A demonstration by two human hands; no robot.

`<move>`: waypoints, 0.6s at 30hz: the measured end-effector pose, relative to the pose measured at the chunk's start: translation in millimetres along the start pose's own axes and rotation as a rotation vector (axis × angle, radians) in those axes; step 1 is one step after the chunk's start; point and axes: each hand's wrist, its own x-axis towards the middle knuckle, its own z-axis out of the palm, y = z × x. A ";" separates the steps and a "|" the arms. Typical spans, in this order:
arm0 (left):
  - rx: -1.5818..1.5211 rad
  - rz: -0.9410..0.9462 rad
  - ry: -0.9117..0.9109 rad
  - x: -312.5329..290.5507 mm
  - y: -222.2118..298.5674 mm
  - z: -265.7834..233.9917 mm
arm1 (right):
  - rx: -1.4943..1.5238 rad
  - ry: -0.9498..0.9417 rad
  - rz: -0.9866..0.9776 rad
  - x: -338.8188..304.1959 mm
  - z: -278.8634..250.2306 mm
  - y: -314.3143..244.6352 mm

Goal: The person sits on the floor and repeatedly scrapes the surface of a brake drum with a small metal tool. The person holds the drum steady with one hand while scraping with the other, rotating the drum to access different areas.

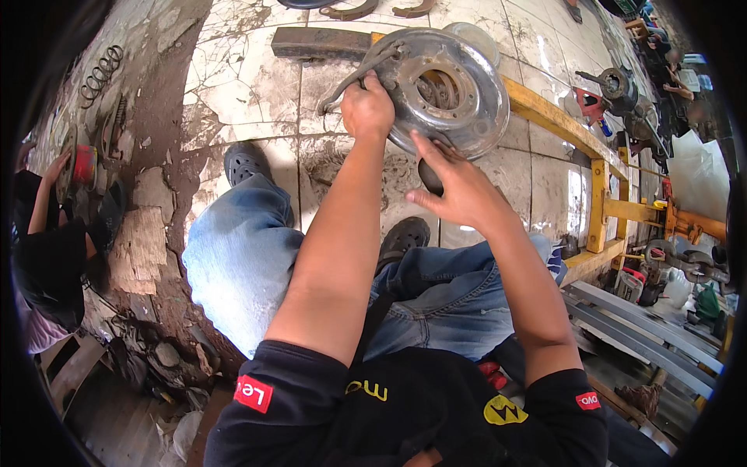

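A round, worn metal brake backing plate with a bolted hub opening sits tilted in front of me, above the tiled floor. My left hand is closed around a curved dark rod or hose that runs along the plate's left side. At the plate's lower rim is my right hand, its index finger stretched to the rim and its thumb spread apart. Between that thumb and finger shows a dark rounded object; its kind is hidden by the hand.
A rusty square beam lies behind the plate. To the right stands a yellow metal frame, with a greasy mechanical assembly beyond. A coil spring lies far left. Another person sits at the left edge, one hand on a part.
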 end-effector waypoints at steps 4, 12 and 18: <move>-0.002 -0.020 0.014 -2.4 2.0 -2.2 | -0.028 -0.022 0.066 14.5 3.4 0.3; 0.025 -0.044 -0.022 -3.5 2.6 -2.8 | 0.040 -0.014 0.113 16.6 7.0 -2.3; -0.025 -0.035 -0.022 -4.1 0.6 -1.0 | 0.114 -0.011 0.132 6.4 5.2 -1.4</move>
